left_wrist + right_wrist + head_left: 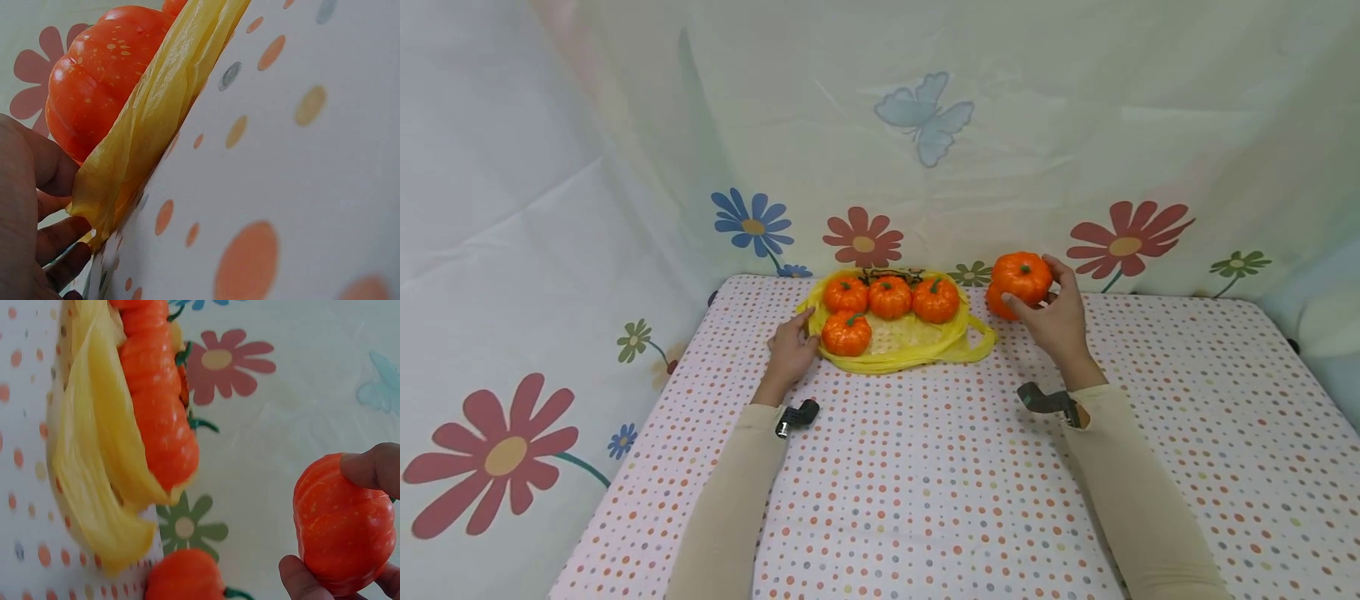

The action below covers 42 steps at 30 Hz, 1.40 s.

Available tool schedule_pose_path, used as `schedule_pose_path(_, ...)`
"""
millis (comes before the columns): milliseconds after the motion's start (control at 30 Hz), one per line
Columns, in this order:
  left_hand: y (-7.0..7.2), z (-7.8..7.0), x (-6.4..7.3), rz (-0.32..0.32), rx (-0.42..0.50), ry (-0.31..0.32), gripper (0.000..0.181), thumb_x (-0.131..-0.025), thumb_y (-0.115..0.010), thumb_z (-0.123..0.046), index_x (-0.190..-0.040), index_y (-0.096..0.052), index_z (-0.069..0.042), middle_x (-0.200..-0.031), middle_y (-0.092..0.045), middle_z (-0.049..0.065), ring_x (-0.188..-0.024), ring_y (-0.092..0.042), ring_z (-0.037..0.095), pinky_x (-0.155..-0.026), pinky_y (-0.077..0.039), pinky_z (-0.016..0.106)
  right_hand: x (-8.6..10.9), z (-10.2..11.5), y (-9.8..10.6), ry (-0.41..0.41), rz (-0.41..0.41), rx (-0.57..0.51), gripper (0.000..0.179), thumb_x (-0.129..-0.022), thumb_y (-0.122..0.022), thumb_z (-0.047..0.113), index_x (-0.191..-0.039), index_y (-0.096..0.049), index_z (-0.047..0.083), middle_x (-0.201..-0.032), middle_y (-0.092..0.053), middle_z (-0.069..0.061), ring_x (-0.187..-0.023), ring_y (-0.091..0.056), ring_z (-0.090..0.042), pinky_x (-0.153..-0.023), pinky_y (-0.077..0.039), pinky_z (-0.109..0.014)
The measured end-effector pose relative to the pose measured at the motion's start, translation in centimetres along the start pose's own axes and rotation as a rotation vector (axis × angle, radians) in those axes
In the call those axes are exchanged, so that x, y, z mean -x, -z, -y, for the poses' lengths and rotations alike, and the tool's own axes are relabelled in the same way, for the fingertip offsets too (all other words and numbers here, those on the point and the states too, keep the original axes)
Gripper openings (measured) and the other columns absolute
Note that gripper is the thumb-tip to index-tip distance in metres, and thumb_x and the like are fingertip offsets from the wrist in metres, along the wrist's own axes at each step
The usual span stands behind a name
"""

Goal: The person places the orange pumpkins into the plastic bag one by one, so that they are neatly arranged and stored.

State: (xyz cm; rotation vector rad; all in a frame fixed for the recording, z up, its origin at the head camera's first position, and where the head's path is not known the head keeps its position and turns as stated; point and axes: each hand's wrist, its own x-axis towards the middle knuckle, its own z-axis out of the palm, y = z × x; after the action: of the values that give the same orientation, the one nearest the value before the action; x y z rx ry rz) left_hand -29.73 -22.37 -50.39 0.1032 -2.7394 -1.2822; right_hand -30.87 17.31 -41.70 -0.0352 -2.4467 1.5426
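Observation:
A yellow plastic bag (917, 357) lies spread on the table with its mouth wide, and several small orange pumpkins (891, 297) with green stems sit inside it. At the bag's left side, my left hand (792, 350) pinches the rim; the left wrist view shows the crumpled yellow edge (134, 134) between thumb and fingers, beside a pumpkin (103, 81). To the right of the bag, my right hand (1058, 321) grips another pumpkin (1021, 277) and holds it raised. Partly hidden behind that one, one more pumpkin (997, 302) rests on the table.
A polka-dot cloth (910, 492) covers the table. Behind it hangs a pale curtain (1037, 150) printed with flowers and a butterfly. One loop handle (981, 340) of the bag stretches right, toward the loose pumpkin.

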Motion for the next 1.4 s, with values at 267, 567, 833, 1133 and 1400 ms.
schedule_pose_path(267, -0.3, -0.3, -0.3, 0.002, -0.008, -0.044, 0.057, -0.095, -0.053, -0.020, -0.151, -0.041, -0.017, -0.155, -0.042, 0.011, -0.145, -0.030, 0.035, -0.113, -0.009, 0.058, 1.2, 1.0, -2.8, 0.094, 0.214, -0.086, 0.087, -0.086, -0.076, 0.019, -0.155, -0.024, 0.010, -0.153, -0.033, -0.018, -0.132, -0.046, -0.037, -0.106, -0.044, -0.051)
schedule_pose_path(567, 0.1, -0.4, -0.2, 0.002, -0.004, -0.024, 0.056, -0.096, -0.053, -0.021, -0.151, -0.041, -0.018, -0.155, -0.042, 0.012, -0.144, -0.030, 0.036, -0.113, -0.011, 0.057, 2.5, 1.7, -8.0, 0.045, 0.439, -0.058, 0.087, -0.082, -0.080, 0.027, -0.153, -0.031, 0.017, -0.157, -0.032, -0.013, -0.128, -0.052, -0.039, -0.101, -0.049, -0.048)
schedule_pose_path(833, -0.1, -0.2, -0.2, -0.005, 0.000, -0.022, 0.057, -0.094, -0.054, -0.021, -0.150, -0.042, -0.018, -0.154, -0.043, 0.011, -0.142, -0.033, 0.035, -0.112, -0.012, 0.055, 3.0, 1.2, -11.0, 0.005, 0.546, -0.056, 0.084, -0.083, -0.080, 0.029, -0.152, -0.033, 0.019, -0.156, -0.034, -0.013, -0.126, -0.054, -0.038, -0.100, -0.050, -0.047)
schedule_pose_path(1133, 0.0, 0.0, -0.2, -0.011, -0.011, -0.019, 0.056, -0.094, -0.053, -0.022, -0.150, -0.043, -0.018, -0.153, -0.045, 0.011, -0.140, -0.035, 0.034, -0.110, -0.013, 0.055, 3.2, 0.5, -12.6, 0.034, 0.570, 0.037, 0.082, -0.086, -0.077, 0.025, -0.152, -0.030, 0.018, -0.156, -0.035, -0.012, -0.130, -0.050, -0.036, -0.105, -0.047, -0.048)
schedule_pose_path(1400, 0.2, 0.1, 0.0, -0.013, -0.015, -0.017, 0.057, -0.094, -0.053, -0.022, -0.149, -0.043, -0.018, -0.153, -0.045, 0.011, -0.139, -0.035, 0.034, -0.109, -0.014, 0.056, 3.2, 0.1, -13.3, 0.041, 0.571, 0.110, 0.083, -0.085, -0.077, 0.025, -0.153, -0.029, 0.017, -0.156, -0.035, -0.015, -0.140, -0.041, -0.035, -0.115, -0.034, -0.051)
